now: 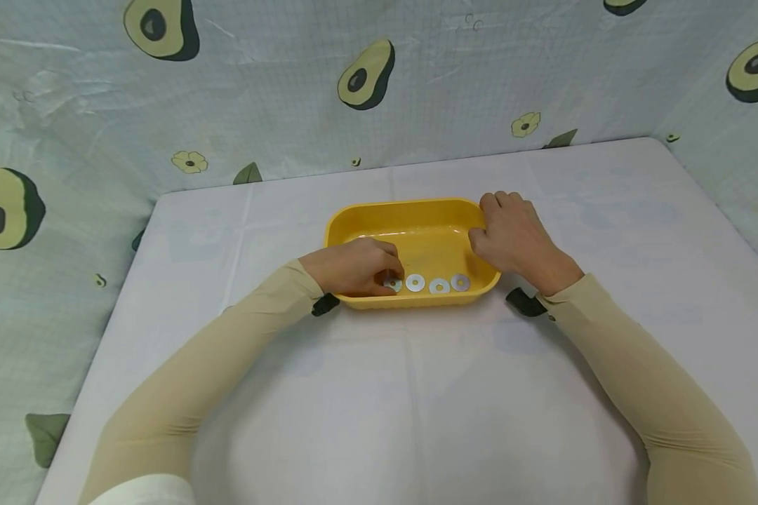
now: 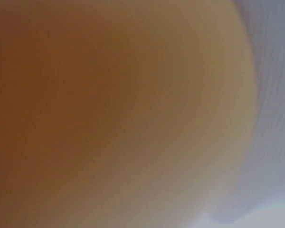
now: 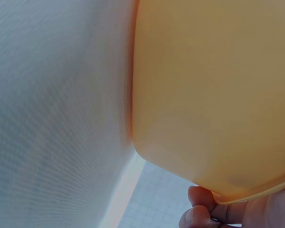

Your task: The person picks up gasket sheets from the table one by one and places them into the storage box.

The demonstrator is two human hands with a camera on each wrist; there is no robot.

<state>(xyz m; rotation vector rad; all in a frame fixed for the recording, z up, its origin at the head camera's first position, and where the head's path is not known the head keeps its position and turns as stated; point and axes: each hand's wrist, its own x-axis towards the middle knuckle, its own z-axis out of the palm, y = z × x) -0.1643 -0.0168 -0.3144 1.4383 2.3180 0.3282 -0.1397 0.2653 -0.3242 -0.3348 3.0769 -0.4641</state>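
Note:
A yellow plastic tray (image 1: 410, 301) with rounded corners sits on the table. My left hand (image 1: 360, 266) reaches inside over its near left part, thumb and fingers curled about a flat metal washer (image 1: 393, 285) close to the tray floor. Right of it, three more washers lie in a row along the near wall, among them a washer (image 1: 460, 283) at the right end. My right hand (image 1: 512, 235) grips the tray's right rim, thumb inside; in the right wrist view its fingers (image 3: 199, 216) curl beneath the rim. Blurred yellow tray wall (image 2: 133, 114) fills most of the left wrist view.
White cloth covers the table (image 1: 366, 407). Behind it and at both sides hangs a pale curtain (image 1: 278, 84) with printed avocados. Dark wrist straps (image 1: 526, 303) show below the sleeves, near the tray's front corners.

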